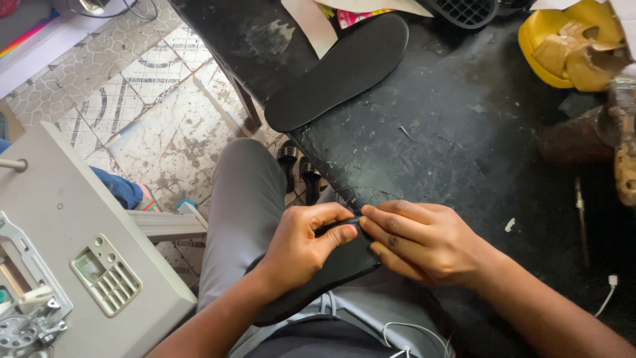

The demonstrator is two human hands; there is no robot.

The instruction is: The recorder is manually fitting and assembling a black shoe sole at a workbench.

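Both hands pinch one end of a black sole (pixel 318 278): left hand (pixel 298 248) and right hand (pixel 417 242) closed on it, fingertips meeting. Its long axis runs from the grip back toward the lap, mostly under the left hand.

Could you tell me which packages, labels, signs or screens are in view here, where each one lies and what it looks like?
Colourful printed paper: top edge of the black worktable, partly under pale sheets; pink, yellow and green, mostly hidden.
Pale paper strip: beside it, near the black insole; long, cream, no print visible.
Grey machine: lower left; a vent grille panel, no screen showing.
No signs or screens elsewhere; both hands hold only a black sole piece.
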